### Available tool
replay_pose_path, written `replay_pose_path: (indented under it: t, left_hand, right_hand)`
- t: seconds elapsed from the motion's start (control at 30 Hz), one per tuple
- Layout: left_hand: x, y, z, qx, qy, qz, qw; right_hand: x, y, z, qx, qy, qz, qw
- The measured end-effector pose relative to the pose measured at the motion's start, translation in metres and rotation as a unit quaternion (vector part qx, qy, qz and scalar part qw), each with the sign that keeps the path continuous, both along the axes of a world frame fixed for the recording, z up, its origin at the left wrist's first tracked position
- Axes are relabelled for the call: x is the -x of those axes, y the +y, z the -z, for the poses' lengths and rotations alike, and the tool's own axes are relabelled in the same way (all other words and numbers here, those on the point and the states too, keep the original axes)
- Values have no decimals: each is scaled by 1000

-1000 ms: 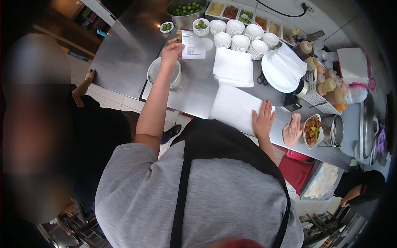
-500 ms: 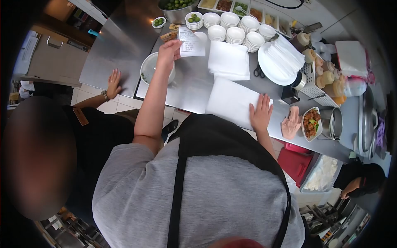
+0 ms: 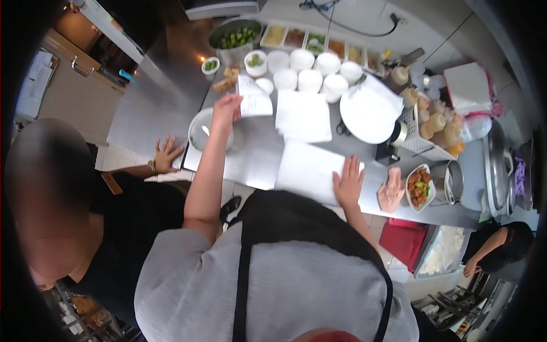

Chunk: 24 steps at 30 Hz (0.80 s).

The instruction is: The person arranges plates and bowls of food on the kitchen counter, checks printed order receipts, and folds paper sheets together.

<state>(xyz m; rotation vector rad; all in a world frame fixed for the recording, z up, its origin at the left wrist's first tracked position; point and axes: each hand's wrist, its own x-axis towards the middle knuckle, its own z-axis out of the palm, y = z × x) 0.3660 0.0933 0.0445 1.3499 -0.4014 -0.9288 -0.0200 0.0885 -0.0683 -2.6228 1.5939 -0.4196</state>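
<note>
My left hand point(image 3: 227, 109) is closed on the edge of a printed paper receipt point(image 3: 255, 98), held above the counter. Below that wrist sits a white bowl point(image 3: 196, 130) with a utensil and green bits in it. Fingers outstretched, my right hand point(image 3: 348, 181) lies flat on the right part of a white paper sheet or stack point(image 3: 307, 171) at the counter's front edge. Behind it is a second pile of white paper point(image 3: 303, 117). A crumpled pinkish cloth or glove point(image 3: 391, 190) and a dish of cooked food point(image 3: 420, 188) are right of my right hand.
Stacks of small white bowls point(image 3: 309, 81), a pot of green limes point(image 3: 235, 41) and topping trays point(image 3: 294, 37) line the back. Right stand a white plate point(image 3: 364, 130) and a basket of bottles point(image 3: 424, 145). A co-worker's hand point(image 3: 167, 154) rests on the counter, left; another person point(image 3: 501, 248) is far right.
The view has tilted, so the counter and its items sit lower in the picture. My left hand still holds the receipt, and my right hand stays flat on the paper.
</note>
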Motion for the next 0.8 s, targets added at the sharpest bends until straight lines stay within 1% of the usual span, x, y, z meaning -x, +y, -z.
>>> replay_pose_path:
  t: [0.03, 0.07, 0.17, 0.2, 0.27, 0.33, 0.4, 0.57, 0.63, 0.8]
  left_hand:
    - [2, -1, -2, -17, -1, -8, 1000]
    - [-3, -5, -1, -11, -3, -6, 1000]
    - [-13, -3, 13, -11, -25, 43, 999]
    - [-11, -2, 11, -17, -21, 41, 999]
    - [-2, -2, 0, 10, -6, 17, 1000]
    - [0, -2, 3, 10, 0, 5, 1000]
    - [-8, -5, 13, 5, -6, 28, 1000]
    - [1, -2, 4, -6, -15, 16, 1000]
    - [-5, -2, 13, -23, -30, 55, 998]
    - [-3, -3, 11, -9, -15, 15, 1000]
  right_hand:
    - [0, 0, -2, -1, 2, 3, 1000]
    - [0, 0, -3, -7, 7, 5, 1000]
    - [-1, 1, -6, -4, 4, 4, 1000]
    - [0, 2, -5, -10, 8, 2, 1000]
    - [-1, 1, -5, 1, 8, 2, 1000]
    - [-1, 3, -4, -5, 5, 1, 1000]
    - [-1, 1, -3, -10, 6, 9, 1000]
    - [-1, 1, -3, -25, 1, 10, 1000]
    - [-1, 1, -2, -22, -2, 8, 1000]
    - [-1, 2, -2, -22, 7, 11, 1000]
